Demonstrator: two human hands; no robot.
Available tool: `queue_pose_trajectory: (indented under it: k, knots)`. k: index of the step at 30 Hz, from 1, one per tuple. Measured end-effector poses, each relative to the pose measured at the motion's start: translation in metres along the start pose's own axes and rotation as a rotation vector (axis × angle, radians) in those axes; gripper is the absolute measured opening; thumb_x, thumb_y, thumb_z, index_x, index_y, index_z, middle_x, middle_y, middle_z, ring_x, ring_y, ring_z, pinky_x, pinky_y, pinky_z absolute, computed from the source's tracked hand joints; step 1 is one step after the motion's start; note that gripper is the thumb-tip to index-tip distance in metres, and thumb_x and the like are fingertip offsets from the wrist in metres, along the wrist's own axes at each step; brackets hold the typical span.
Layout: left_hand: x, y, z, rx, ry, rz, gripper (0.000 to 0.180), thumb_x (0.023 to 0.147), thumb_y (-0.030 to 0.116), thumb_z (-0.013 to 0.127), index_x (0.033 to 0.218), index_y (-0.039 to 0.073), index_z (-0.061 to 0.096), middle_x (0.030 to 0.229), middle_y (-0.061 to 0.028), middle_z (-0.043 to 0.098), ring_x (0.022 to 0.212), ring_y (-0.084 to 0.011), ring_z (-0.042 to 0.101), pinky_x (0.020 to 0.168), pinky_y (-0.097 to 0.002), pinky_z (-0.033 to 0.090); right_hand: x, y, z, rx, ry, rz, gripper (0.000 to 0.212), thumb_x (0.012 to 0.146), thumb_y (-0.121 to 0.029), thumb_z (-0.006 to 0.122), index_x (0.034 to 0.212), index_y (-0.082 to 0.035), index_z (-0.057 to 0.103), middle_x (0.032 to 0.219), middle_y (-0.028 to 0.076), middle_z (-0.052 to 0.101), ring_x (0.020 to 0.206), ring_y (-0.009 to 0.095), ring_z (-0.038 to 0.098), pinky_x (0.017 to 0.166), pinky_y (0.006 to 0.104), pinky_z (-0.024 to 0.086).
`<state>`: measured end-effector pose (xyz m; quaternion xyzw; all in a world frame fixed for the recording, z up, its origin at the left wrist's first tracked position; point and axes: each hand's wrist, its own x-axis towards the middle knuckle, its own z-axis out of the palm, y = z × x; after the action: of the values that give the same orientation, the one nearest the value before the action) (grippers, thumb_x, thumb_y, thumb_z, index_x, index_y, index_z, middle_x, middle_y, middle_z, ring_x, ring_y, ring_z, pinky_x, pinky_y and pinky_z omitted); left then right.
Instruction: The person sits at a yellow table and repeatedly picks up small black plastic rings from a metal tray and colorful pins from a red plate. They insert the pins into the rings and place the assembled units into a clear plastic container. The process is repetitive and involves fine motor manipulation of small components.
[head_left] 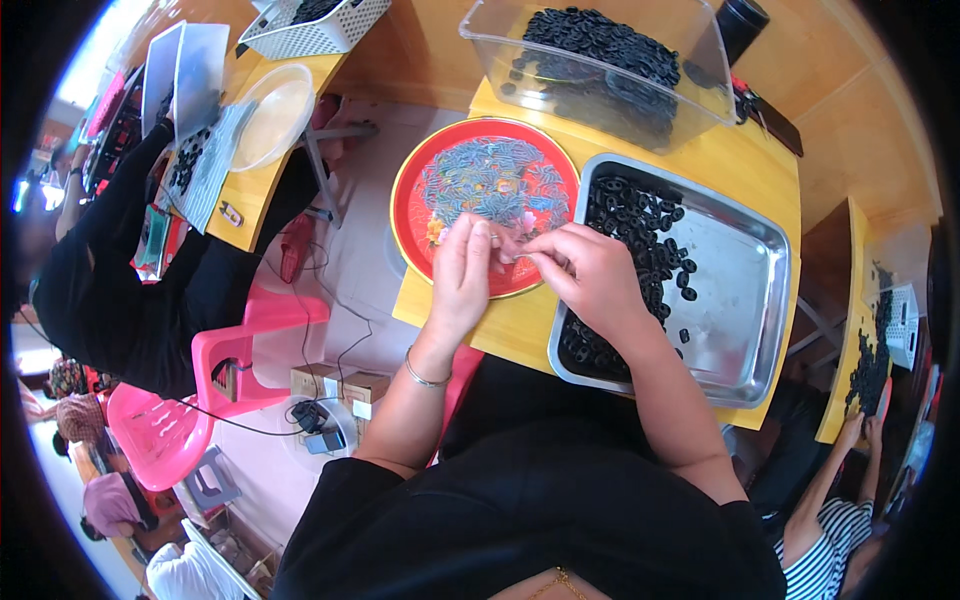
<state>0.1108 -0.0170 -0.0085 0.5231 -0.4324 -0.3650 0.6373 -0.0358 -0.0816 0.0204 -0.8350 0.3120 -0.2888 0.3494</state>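
Observation:
My left hand (464,268) and my right hand (592,277) meet above the near edge of a round red tray (408,212). Many small thin grey metallic pieces (480,170) lie spread over the tray's flowered bottom. Both hands are closed, fingertips pinched together almost touching; whatever sits between them is too small to make out. Below and beside my right hand stands a rectangular metal tray (735,330). Small black ring-like parts (640,225) fill its left side, and a few lie loose toward its middle.
A clear plastic bin (600,90) of black parts stands at the back of the yellow table (440,302). Left are a pink chair (215,365), cables and a cardboard box (340,385) on the floor. Other people work at tables on both sides.

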Motion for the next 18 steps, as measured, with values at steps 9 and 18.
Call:
queue_pose_trajectory:
  k: [9,18]
  knots:
    - [-0.003,-0.002,-0.004,-0.085,-0.033,-0.052,0.023,0.096,0.02,0.034,0.081,0.005,0.043,0.075,-0.006,0.053,0.064,-0.0092,0.048,0.056,-0.0213,0.04,-0.037,-0.003,-0.062,0.032,0.126,0.097,0.015,0.076,-0.003,0.053,0.088,-0.006,0.063,0.08,0.01,0.061,0.07,0.025,0.06,0.062,0.0316,0.048]
    - [-0.011,0.022,0.019,-0.213,-0.144,-0.186,0.006,0.087,0.008,0.054,0.089,0.005,0.05,0.079,-0.0026,0.055,0.065,-0.007,0.05,0.06,-0.0188,0.041,-0.131,0.045,-0.12,-0.262,-0.048,0.476,0.01,0.073,-0.005,0.06,0.083,-0.005,0.061,0.079,0.01,0.058,0.068,0.025,0.059,0.061,0.0344,0.046]
